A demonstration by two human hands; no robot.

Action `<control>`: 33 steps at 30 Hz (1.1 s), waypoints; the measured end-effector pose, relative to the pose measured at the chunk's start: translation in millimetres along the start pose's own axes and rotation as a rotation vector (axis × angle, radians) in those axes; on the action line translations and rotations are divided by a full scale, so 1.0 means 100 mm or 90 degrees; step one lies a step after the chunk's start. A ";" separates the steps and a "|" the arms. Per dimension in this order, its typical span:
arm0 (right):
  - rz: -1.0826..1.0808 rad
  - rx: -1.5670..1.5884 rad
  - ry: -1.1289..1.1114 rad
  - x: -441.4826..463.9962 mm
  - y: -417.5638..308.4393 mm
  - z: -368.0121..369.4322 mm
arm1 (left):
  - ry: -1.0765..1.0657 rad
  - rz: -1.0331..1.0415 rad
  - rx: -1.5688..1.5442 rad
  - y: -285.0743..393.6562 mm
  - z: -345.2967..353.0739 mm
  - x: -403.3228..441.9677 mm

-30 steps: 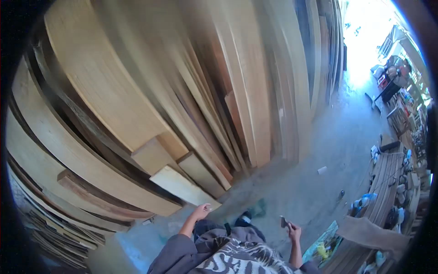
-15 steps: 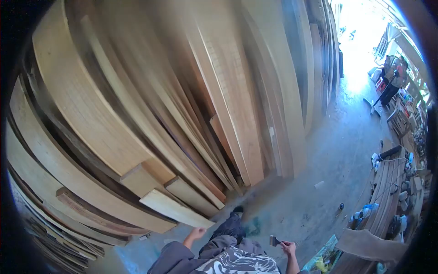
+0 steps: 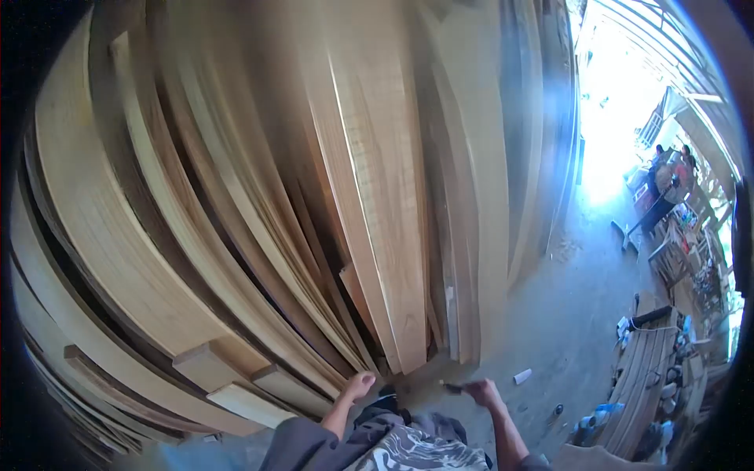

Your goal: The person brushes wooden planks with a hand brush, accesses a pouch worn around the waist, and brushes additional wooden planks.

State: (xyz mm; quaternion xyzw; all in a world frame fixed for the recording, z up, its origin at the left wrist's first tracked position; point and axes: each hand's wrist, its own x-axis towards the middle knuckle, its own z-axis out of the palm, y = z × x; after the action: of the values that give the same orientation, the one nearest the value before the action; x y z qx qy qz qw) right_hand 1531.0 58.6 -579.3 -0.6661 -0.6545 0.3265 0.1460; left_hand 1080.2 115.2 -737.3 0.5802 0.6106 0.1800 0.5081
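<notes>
My right hand [image 3: 481,391] is closed round the handle of a flat paintbrush [image 3: 452,388], which points left over the floor and looks nearly edge-on. My left hand [image 3: 359,385] is curled closed in front of the lower ends of the boards, and nothing shows in it. Tall wooden boards [image 3: 393,314] lean side by side in a long row ahead of me. Nearest the left hand are a few short wood blocks [image 3: 206,363] and a pale short board [image 3: 250,404] among the bigger planks.
Concrete floor [image 3: 542,330] runs off to a bright opening at upper right. A white piece [image 3: 522,377] and a small dark round object [image 3: 558,409] lie on it. Along the right stand stacked planks [image 3: 640,369] with clutter. Farther back is a person [image 3: 671,184].
My view has shifted forward along the boards. Both hands have risen in view, and the brush has turned from showing its broad face to nearly edge-on.
</notes>
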 end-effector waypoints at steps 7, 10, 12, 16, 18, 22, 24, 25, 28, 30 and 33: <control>-0.245 0.110 0.057 1.86 -1.71 -1.39 | 0.130 0.305 0.422 2.28 -0.43 0.71; -0.480 0.002 0.179 2.27 -2.87 -2.26 | 0.184 0.415 0.463 3.07 -0.74 1.03; -0.554 0.012 0.198 2.46 -3.50 -2.77 | 0.220 0.333 0.576 3.72 -1.02 1.16; -0.736 0.004 0.350 3.11 -4.50 -3.61 | 0.425 0.197 0.837 4.51 -1.30 1.56; -0.814 -0.041 0.488 3.35 -4.93 -3.94 | 0.456 0.189 0.826 4.68 -1.39 1.78; -0.785 -0.239 0.532 3.72 -5.24 -3.89 | 0.550 0.190 0.810 4.43 -1.29 2.28; -0.748 -0.421 0.451 3.78 -5.02 -3.48 | 0.558 0.177 0.813 4.43 -1.27 2.26; -0.762 -0.481 0.374 3.66 -4.86 -3.29 | 0.548 0.178 0.819 4.49 -1.29 2.16; -0.939 -0.558 0.270 3.61 -4.33 -2.80 | 0.613 0.519 0.444 3.63 -1.18 2.85; -0.870 -0.598 0.050 3.58 -4.35 -2.81 | 0.637 0.373 0.616 3.71 -1.13 2.73; -0.712 -0.459 -0.017 3.60 -4.96 -3.49 | 0.527 0.224 0.695 4.31 -1.19 2.16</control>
State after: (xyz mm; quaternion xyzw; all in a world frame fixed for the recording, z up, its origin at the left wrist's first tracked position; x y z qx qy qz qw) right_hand 1339.1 537.8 -98.8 -0.2294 -0.9714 -0.0298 0.0535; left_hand 1248.9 464.1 -427.6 0.7263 0.6537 0.1330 -0.1660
